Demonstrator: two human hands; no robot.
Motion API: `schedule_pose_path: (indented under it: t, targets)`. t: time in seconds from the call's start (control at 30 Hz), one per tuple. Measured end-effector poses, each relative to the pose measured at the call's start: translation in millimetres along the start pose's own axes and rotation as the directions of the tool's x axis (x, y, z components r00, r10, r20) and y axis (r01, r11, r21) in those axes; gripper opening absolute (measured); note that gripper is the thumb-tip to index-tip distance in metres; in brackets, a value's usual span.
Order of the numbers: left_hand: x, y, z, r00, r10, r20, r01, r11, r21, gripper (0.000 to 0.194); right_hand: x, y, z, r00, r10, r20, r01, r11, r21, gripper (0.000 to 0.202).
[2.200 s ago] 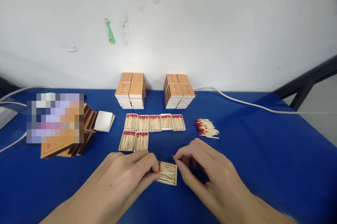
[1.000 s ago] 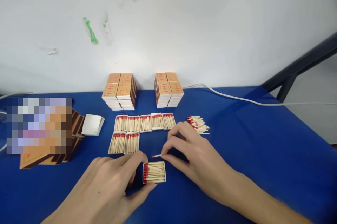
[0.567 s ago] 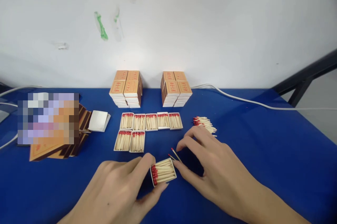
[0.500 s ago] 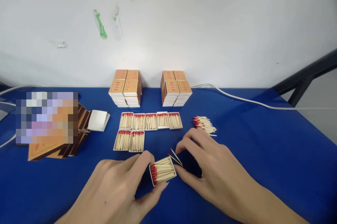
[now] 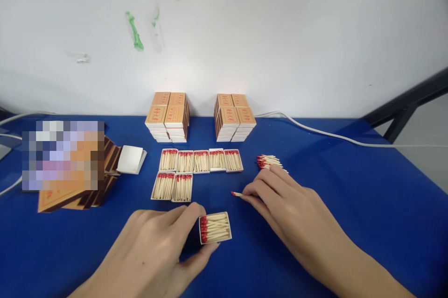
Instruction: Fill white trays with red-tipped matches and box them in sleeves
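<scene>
My left hand [image 5: 161, 237] grips a small white matchbox tray [image 5: 230, 237] between thumb and forefinger. Red-tipped matches [image 5: 215, 228] fill this tray, their heads toward the left. My right hand [image 5: 290, 209] is closed in a pinch on matchsticks [image 5: 238, 194], whose red tips point left; how many it holds is hard to tell. Just beyond the right hand's knuckles lies a loose pile of matches [image 5: 268, 161], partly covered by the hand. Ahead of the left hand, several filled trays [image 5: 201, 161] form two rows on the blue table.
Two stacks of closed matchboxes, a left stack [image 5: 166, 116] and a right stack [image 5: 235, 116], stand by the white wall. At left are piled matchbox sleeves [image 5: 63, 200], a white folded piece [image 5: 130, 159] and a blurred-out patch. A white cable [image 5: 315, 132] crosses the back right.
My right hand has drawn back from the tray, up and to the right, its fingers now closed around the matchsticks. The tray in my left hand has turned slightly and sits more level.
</scene>
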State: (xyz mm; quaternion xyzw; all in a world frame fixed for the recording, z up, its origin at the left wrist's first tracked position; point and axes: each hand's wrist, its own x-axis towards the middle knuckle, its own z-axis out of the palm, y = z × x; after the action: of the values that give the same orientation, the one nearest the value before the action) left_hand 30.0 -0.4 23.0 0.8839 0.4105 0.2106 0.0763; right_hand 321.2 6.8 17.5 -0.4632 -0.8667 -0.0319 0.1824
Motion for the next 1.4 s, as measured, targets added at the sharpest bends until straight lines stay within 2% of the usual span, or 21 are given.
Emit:
schedule_pose_path:
  t: [0.07,0.13,0.23,0.33,0.53,0.63,1.07,1.4]
  targets:
    - [-0.3,-1.5,-1.1,1.0,-0.01,0.007,0.01,1.0,0.004,0.013,0.2,-1.2,0.3,1.0,0.0,-0.016,0.0,1.0,0.007,0.024]
    - [-0.6,-2.4,-3.2,1.0,-0.024,0.019,0.024,1.0,0.002,0.031,0.8,-3.9,0.1,0.999,-0.001,-0.034,0.003,0.998,0.06,0.023]
    - [-1.3,-2.4,-6.6,0.995,-0.069,0.072,0.073,0.996,-0.054,0.045,2.4,-11.8,-0.5,0.998,0.007,-0.069,0.009,0.974,0.226,0.023]
    - [-2.0,-1.2,-7.2,0.989,-0.099,0.113,0.113,0.986,-0.121,0.035,3.6,-23.0,0.2,0.995,-0.013,-0.098,0.046,0.938,0.345,0.023]
    - [-2.7,0.6,0.4,0.995,-0.046,0.091,0.059,0.988,-0.143,0.025,-1.5,-37.6,2.4,0.988,-0.152,-0.026,0.15,0.908,0.392,0.021]
    - [-4.2,0.4,2.6,0.995,-0.043,0.087,0.055,0.989,-0.14,0.021,-4.4,-37.7,2.1,0.986,-0.166,-0.014,0.158,0.909,0.387,0.02]
    - [-3.3,1.6,0.5,0.995,-0.039,0.091,0.054,0.984,-0.171,0.029,-1.0,-36.9,-0.7,0.99,-0.119,0.072,0.08,0.91,0.406,0.024]
    - [-3.5,-2.6,2.6,0.996,-0.041,0.077,0.053,0.985,-0.167,0.043,-2.1,-35.4,-0.8,0.987,-0.141,0.077,0.103,0.921,0.375,0.029]
